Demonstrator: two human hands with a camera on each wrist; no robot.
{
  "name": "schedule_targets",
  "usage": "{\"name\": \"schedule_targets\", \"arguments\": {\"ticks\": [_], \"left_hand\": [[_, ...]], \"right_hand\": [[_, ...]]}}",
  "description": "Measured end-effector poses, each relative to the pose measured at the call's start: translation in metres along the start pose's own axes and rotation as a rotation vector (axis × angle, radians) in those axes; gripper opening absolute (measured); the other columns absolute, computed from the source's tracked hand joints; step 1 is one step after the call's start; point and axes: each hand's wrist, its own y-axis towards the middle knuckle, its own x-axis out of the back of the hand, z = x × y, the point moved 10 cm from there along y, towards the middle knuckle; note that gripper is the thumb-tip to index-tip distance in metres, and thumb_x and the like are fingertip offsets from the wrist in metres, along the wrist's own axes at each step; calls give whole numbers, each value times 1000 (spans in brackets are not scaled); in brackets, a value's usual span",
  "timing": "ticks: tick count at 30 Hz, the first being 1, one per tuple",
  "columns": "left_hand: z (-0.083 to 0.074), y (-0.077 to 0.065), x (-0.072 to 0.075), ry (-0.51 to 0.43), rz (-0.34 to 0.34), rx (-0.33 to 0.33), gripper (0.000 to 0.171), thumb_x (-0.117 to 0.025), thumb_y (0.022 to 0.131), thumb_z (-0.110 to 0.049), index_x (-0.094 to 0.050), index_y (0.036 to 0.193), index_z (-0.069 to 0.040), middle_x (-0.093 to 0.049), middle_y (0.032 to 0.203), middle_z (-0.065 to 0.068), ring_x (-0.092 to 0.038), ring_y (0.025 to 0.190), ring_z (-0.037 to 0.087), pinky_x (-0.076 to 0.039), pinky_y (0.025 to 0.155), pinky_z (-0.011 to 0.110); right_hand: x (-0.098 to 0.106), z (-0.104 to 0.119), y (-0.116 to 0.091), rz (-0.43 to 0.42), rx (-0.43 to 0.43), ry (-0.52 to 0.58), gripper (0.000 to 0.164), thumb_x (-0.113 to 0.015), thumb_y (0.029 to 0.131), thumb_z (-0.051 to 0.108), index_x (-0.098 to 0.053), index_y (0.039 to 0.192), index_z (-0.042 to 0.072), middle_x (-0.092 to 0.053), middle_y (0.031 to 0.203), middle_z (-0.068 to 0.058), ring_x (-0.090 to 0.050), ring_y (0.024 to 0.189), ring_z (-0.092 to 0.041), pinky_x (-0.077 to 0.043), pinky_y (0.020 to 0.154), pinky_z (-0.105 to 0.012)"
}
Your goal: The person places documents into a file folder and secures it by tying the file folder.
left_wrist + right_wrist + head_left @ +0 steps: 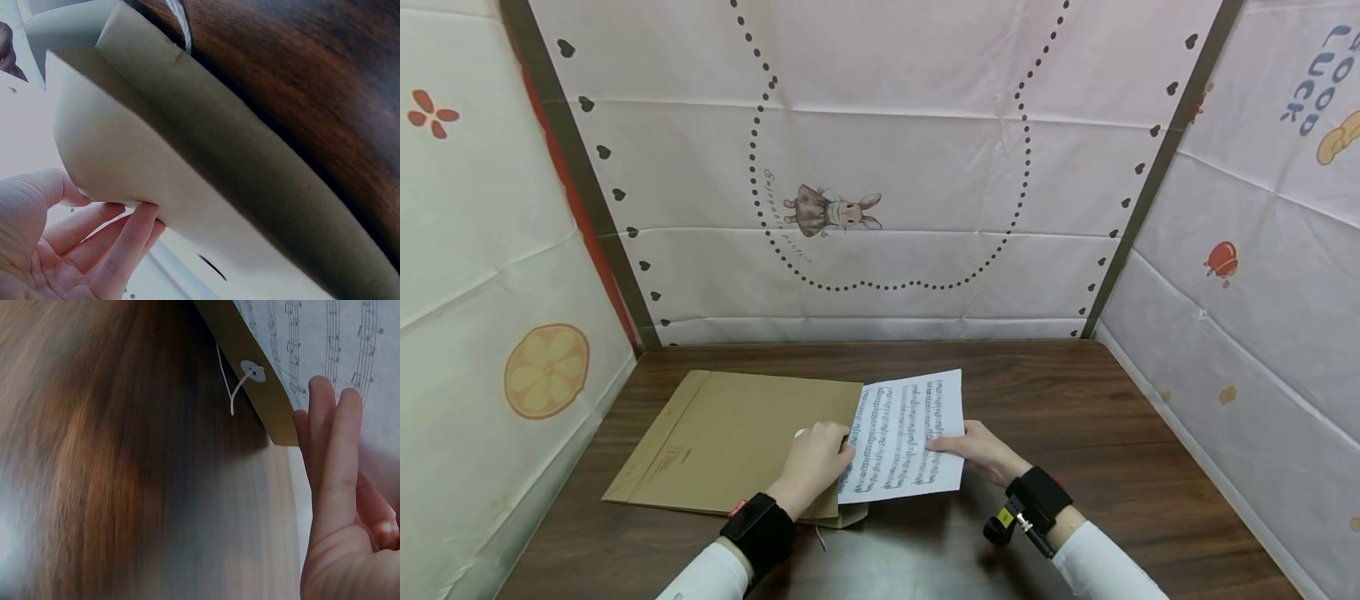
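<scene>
A brown paper file envelope [748, 425] lies flat on the table, its mouth toward the right. At that mouth my left hand [816, 462] pinches the upper panel's edge between thumb and fingers. The left wrist view shows this panel [150, 169] lifted off the flap side [250, 144], with the left hand [94, 244] at its edge. A sheet of printed music [906, 433] sticks out of the mouth, its left side hidden under the panel. My right hand [981, 450] holds the sheet's right edge, thumb on top and fingers beneath.
Below the mouth the flap [850, 518] shows, with a white button [253, 370] and a loose string [232, 400]. The dark wooden table [1075, 417] is bounded by printed cloth walls [895, 167] at the back and both sides.
</scene>
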Motion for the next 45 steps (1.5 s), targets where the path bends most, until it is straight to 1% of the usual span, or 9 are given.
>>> {"name": "schedule_targets", "arguments": {"ticks": [4, 9, 11, 15, 22, 29, 35, 38, 45], "left_hand": [[0, 1, -1, 2, 20, 12, 43, -68, 80, -4, -34, 58, -17, -39, 56, -6, -32, 52, 9, -27, 58, 27], [0, 1, -4, -12, 48, 34, 26, -68, 82, -3, -54, 62, -13, -51, 58, -3, -36, 53, 10, -29, 59, 26], [-1, 1, -3, -14, 44, 37, 23, -68, 83, -3, -57, 65, -13, -53, 60, -3, -37, 54, 10, -29, 59, 26], [-1, 1, -3, -16, 39, 36, 26, -67, 82, -2, -54, 62, -12, -51, 58, -3, -35, 53, 10, -28, 59, 26], [0, 1, -5, -24, 33, 39, 16, -67, 80, -3, -62, 68, -12, -57, 60, -3, -38, 53, 9, -31, 60, 28], [1, 2, -7, -23, 43, 41, 28, -68, 81, -3, -52, 61, -14, -50, 58, -4, -38, 53, 10, -31, 60, 28], [0, 1, -7, -21, 50, 46, 22, -68, 82, -3, -58, 66, -14, -54, 59, -4, -39, 52, 9, -30, 60, 27], [0, 1, -7, -17, 49, 42, 20, -68, 82, -3, -60, 66, -13, -53, 59, -4, -38, 52, 9, -28, 58, 25], [1, 1, -9, -54, 50, 45, 17, -67, 82, -1, -61, 70, -11, -50, 60, -3, -37, 51, 8, -24, 50, 21]], "right_hand": [[-10, 2, 7, 2, 9, 13, 40, -70, 97, 17, -63, 132, 1, -77, 116, -15, -78, 98, -21, -63, 82, -33], [-23, 6, 15, 24, 43, 39, 38, -69, 97, 15, -64, 132, -1, -77, 117, -17, -77, 98, -20, -62, 82, -32], [-27, 7, 18, 25, 51, 36, 38, -69, 97, 15, -64, 131, -1, -77, 117, -17, -77, 97, -20, -62, 81, -31], [-35, 6, 24, 27, 44, 42, 38, -69, 96, 14, -64, 132, 0, -76, 118, -18, -77, 98, -20, -62, 82, -31], [-45, 9, 31, 33, 57, 30, 39, -68, 97, 13, -63, 132, -1, -75, 121, -21, -77, 98, -21, -63, 83, -33], [-53, 9, 37, 28, 46, 43, 40, -68, 96, 12, -62, 133, -2, -74, 122, -22, -77, 99, -21, -63, 85, -36], [-59, 9, 40, 29, 59, 58, 39, -67, 96, 11, -62, 132, -3, -74, 121, -22, -76, 98, -20, -63, 84, -35], [-62, 9, 42, 36, 68, 72, 39, -66, 96, 9, -62, 133, -4, -73, 122, -23, -77, 100, -22, -63, 85, -36], [-63, 10, 45, 16, 82, 53, 39, -68, 94, 8, -63, 131, -3, -74, 120, -24, -77, 99, -23, -64, 84, -37]]}}
